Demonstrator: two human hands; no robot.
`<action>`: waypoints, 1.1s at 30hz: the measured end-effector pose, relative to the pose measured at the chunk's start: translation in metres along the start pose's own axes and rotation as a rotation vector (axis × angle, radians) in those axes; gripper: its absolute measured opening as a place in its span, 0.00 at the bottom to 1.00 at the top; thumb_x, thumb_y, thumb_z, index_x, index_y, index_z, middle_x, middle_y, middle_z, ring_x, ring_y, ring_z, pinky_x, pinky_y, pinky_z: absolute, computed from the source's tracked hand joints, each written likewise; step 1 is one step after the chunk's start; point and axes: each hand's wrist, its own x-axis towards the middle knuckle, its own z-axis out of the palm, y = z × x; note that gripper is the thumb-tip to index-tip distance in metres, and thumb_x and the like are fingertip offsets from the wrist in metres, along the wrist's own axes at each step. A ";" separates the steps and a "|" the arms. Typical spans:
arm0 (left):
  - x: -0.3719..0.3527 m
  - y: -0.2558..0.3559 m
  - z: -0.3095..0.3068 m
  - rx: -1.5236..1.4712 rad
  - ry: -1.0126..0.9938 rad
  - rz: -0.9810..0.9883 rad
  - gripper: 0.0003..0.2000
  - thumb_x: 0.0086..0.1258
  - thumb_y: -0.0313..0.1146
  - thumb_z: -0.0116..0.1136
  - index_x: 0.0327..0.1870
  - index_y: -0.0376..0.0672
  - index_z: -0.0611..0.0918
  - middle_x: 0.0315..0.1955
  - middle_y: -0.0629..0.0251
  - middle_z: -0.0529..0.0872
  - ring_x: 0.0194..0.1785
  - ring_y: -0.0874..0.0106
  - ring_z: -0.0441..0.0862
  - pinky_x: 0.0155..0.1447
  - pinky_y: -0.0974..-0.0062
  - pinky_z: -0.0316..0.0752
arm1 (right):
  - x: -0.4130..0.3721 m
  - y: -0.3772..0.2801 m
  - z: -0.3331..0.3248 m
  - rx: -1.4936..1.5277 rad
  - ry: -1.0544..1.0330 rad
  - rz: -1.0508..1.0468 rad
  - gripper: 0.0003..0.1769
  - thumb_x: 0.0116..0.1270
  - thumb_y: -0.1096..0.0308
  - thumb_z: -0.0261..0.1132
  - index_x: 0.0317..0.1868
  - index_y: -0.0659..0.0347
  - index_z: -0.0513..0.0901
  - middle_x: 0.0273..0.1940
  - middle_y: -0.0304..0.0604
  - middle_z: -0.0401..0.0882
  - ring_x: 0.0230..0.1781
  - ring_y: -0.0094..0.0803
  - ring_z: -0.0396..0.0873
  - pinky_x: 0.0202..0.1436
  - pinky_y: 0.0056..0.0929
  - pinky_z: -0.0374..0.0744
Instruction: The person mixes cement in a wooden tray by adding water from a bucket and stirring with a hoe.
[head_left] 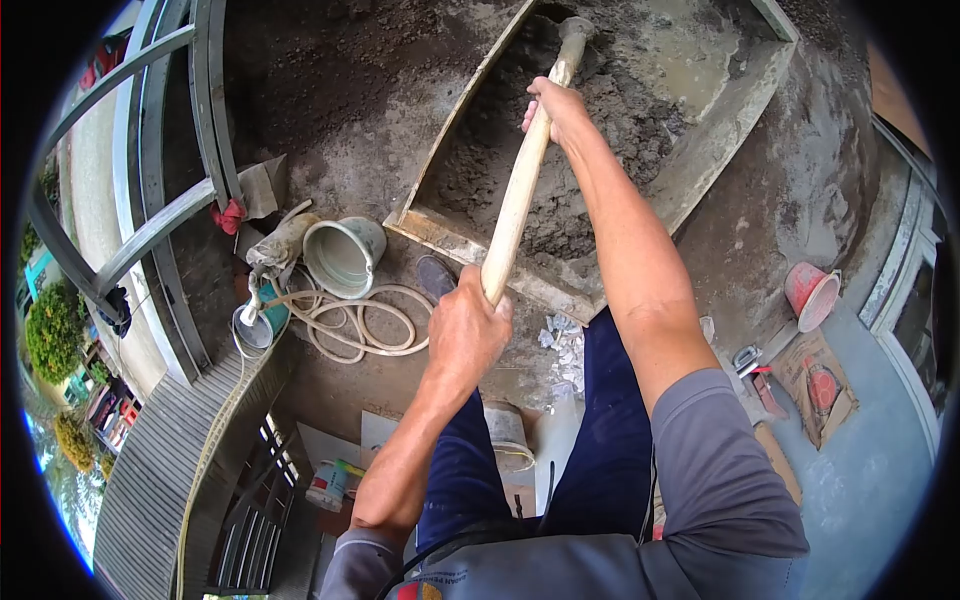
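- Wooden handle (515, 200) is being held in both hands; it is running from close to the body up and away into the mixing box (470, 240)
- Metal socket (575, 28) is being seen at the far end of the handle; the blade is being hidden by the mix, so its shape cannot be told
- Left hand (468, 335) is being closed fully round the butt end, fingers wrapped, back of the hand up
- Right hand (556, 108) is being closed round the handle much farther along, near the head, with the arm stretched out
- Grey mortar (610, 130) is being seen heaped inside the box, damp and clumped, with wetter slurry at the far corner
- Handling, judged: the handle is being taken as stiff, dry and not fragile; the head end is being judged heavy and dragged by sticky mix
- Grip, judged: the wide spacing, one hand at the butt and one near the head, is being judged right for leverage
- Nearby: a pale bucket (345, 255) is lying on its side just beside a coiled hose (360, 320), left of the box; a red bucket (812, 295) is lying tipped at the right, well apart
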 end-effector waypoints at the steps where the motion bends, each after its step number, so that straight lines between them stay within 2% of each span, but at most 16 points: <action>1: -0.007 0.002 -0.001 0.018 -0.005 -0.009 0.14 0.67 0.33 0.65 0.45 0.32 0.78 0.31 0.35 0.87 0.39 0.38 0.87 0.47 0.46 0.81 | -0.001 0.008 -0.003 0.005 -0.017 0.013 0.13 0.63 0.73 0.65 0.45 0.71 0.74 0.27 0.47 0.73 0.19 0.38 0.77 0.22 0.46 0.83; 2: -0.016 0.002 -0.001 0.038 -0.013 -0.023 0.14 0.66 0.33 0.66 0.45 0.33 0.77 0.31 0.34 0.87 0.39 0.38 0.88 0.46 0.45 0.81 | -0.005 0.019 -0.001 0.018 -0.030 0.060 0.13 0.63 0.73 0.65 0.45 0.70 0.74 0.27 0.47 0.74 0.19 0.38 0.77 0.22 0.46 0.83; 3: -0.023 -0.003 -0.002 0.030 0.003 -0.017 0.14 0.70 0.35 0.63 0.42 0.31 0.78 0.29 0.33 0.85 0.39 0.37 0.87 0.45 0.47 0.80 | -0.013 0.031 0.003 0.017 -0.035 0.090 0.13 0.63 0.73 0.65 0.45 0.70 0.74 0.26 0.47 0.73 0.19 0.38 0.76 0.21 0.46 0.83; 7: -0.058 -0.006 -0.004 0.074 -0.028 -0.121 0.15 0.70 0.36 0.64 0.42 0.29 0.78 0.27 0.32 0.85 0.38 0.36 0.86 0.44 0.46 0.80 | -0.038 0.088 0.013 0.036 -0.059 0.226 0.12 0.62 0.73 0.65 0.43 0.70 0.74 0.24 0.45 0.72 0.18 0.38 0.76 0.22 0.46 0.82; 11: -0.086 0.003 0.007 0.147 -0.079 -0.210 0.17 0.70 0.35 0.65 0.46 0.27 0.77 0.28 0.30 0.85 0.39 0.35 0.87 0.45 0.46 0.81 | -0.054 0.144 0.013 0.023 -0.110 0.361 0.11 0.63 0.73 0.65 0.42 0.69 0.74 0.24 0.45 0.72 0.18 0.39 0.75 0.21 0.47 0.81; 13: -0.090 0.008 0.012 0.117 -0.068 -0.209 0.18 0.70 0.34 0.64 0.48 0.26 0.77 0.29 0.29 0.85 0.40 0.35 0.87 0.46 0.46 0.81 | -0.061 0.146 0.010 0.016 -0.130 0.400 0.11 0.63 0.73 0.64 0.42 0.69 0.74 0.23 0.45 0.71 0.17 0.40 0.75 0.20 0.47 0.81; 14: -0.094 0.013 0.017 0.097 -0.076 -0.212 0.18 0.69 0.34 0.64 0.49 0.26 0.76 0.30 0.29 0.85 0.40 0.35 0.87 0.47 0.46 0.81 | -0.058 0.151 0.009 -0.007 -0.100 0.383 0.08 0.63 0.72 0.66 0.36 0.65 0.75 0.23 0.46 0.73 0.16 0.41 0.76 0.20 0.49 0.82; 15: -0.094 0.025 0.021 0.072 -0.111 -0.255 0.19 0.68 0.33 0.64 0.49 0.24 0.76 0.31 0.27 0.84 0.42 0.34 0.87 0.48 0.46 0.80 | -0.058 0.153 0.000 -0.026 -0.139 0.395 0.08 0.64 0.71 0.66 0.36 0.66 0.75 0.22 0.46 0.73 0.15 0.41 0.76 0.20 0.49 0.82; 20: -0.106 0.092 0.030 0.021 -0.185 -0.209 0.18 0.66 0.32 0.63 0.45 0.25 0.74 0.31 0.27 0.84 0.42 0.33 0.86 0.49 0.46 0.80 | -0.052 0.134 -0.033 0.015 -0.306 0.456 0.11 0.68 0.67 0.63 0.43 0.68 0.76 0.21 0.48 0.74 0.14 0.45 0.75 0.19 0.51 0.80; 22: -0.114 0.123 0.019 -0.018 -0.239 -0.182 0.18 0.66 0.32 0.64 0.45 0.26 0.72 0.30 0.29 0.85 0.41 0.34 0.87 0.51 0.46 0.82 | -0.066 0.116 -0.054 0.028 -0.354 0.445 0.10 0.68 0.67 0.63 0.39 0.66 0.76 0.20 0.48 0.74 0.14 0.45 0.75 0.20 0.50 0.81; 23: -0.120 0.132 0.015 -0.002 -0.243 -0.131 0.18 0.65 0.32 0.64 0.45 0.26 0.71 0.28 0.29 0.85 0.39 0.34 0.87 0.47 0.45 0.83 | -0.070 0.109 -0.062 0.065 -0.359 0.490 0.08 0.66 0.70 0.63 0.37 0.65 0.73 0.19 0.46 0.72 0.13 0.43 0.73 0.18 0.49 0.80; 24: -0.127 0.139 0.009 -0.002 -0.255 -0.105 0.18 0.65 0.32 0.64 0.45 0.26 0.71 0.27 0.30 0.84 0.37 0.35 0.87 0.46 0.45 0.83 | -0.079 0.100 -0.071 0.047 -0.380 0.454 0.07 0.66 0.70 0.62 0.35 0.62 0.72 0.19 0.45 0.71 0.13 0.41 0.73 0.21 0.48 0.80; 27: -0.145 0.155 -0.016 -0.016 -0.300 -0.025 0.18 0.64 0.31 0.64 0.44 0.26 0.71 0.25 0.31 0.84 0.33 0.36 0.87 0.41 0.45 0.83 | -0.111 0.070 -0.096 0.165 -0.358 0.459 0.08 0.66 0.69 0.63 0.31 0.58 0.72 0.19 0.42 0.72 0.16 0.38 0.72 0.27 0.46 0.81; 30: -0.165 0.154 -0.049 -0.040 -0.375 0.037 0.18 0.64 0.31 0.64 0.44 0.26 0.71 0.23 0.32 0.83 0.29 0.37 0.86 0.39 0.45 0.83 | -0.145 0.035 -0.113 0.207 -0.229 0.423 0.11 0.66 0.68 0.64 0.28 0.56 0.71 0.19 0.40 0.71 0.17 0.35 0.73 0.27 0.45 0.81; 33: -0.183 0.130 -0.081 -0.082 -0.452 0.079 0.19 0.63 0.31 0.65 0.45 0.28 0.72 0.24 0.34 0.83 0.30 0.38 0.87 0.40 0.46 0.83 | -0.186 0.005 -0.117 0.272 -0.138 0.369 0.10 0.67 0.68 0.64 0.30 0.57 0.72 0.21 0.38 0.69 0.17 0.34 0.70 0.26 0.42 0.79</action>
